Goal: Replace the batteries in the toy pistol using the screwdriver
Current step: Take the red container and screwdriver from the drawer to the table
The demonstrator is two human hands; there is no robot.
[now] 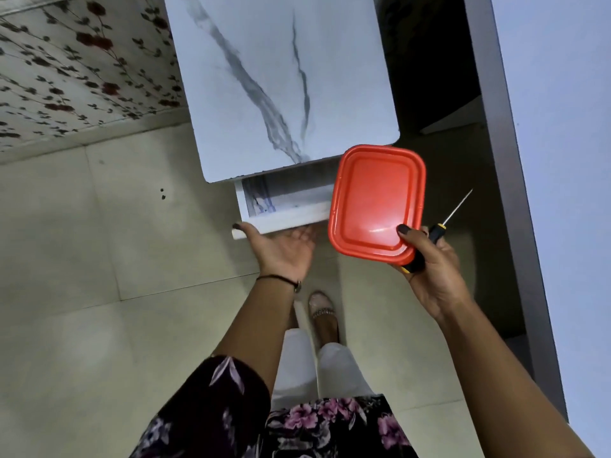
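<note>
right hand (433,272) grips screwdriver (436,233) and red box (377,200) together, 3 o'clock of drawer (287,206) | left hand (284,249) flat, fingers relaxed, on drawer front | toy pistol unseen | screwdriver likely light, stiff, thin-shafted: hold by handle

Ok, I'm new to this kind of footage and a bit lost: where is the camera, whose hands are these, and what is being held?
There is no machine here: each grip is simply a person's bare hand. The single picture comes from a camera worn on the head, looking down, so you see the arms, a foot and the tiled floor. Ahead stands a marble-patterned table with its drawer partly open. The left hand, palm up, touches the drawer front. The right hand holds an orange box, thumb on its lid, together with a screwdriver whose thin shaft points away from the person. No toy pistol shows.
</note>
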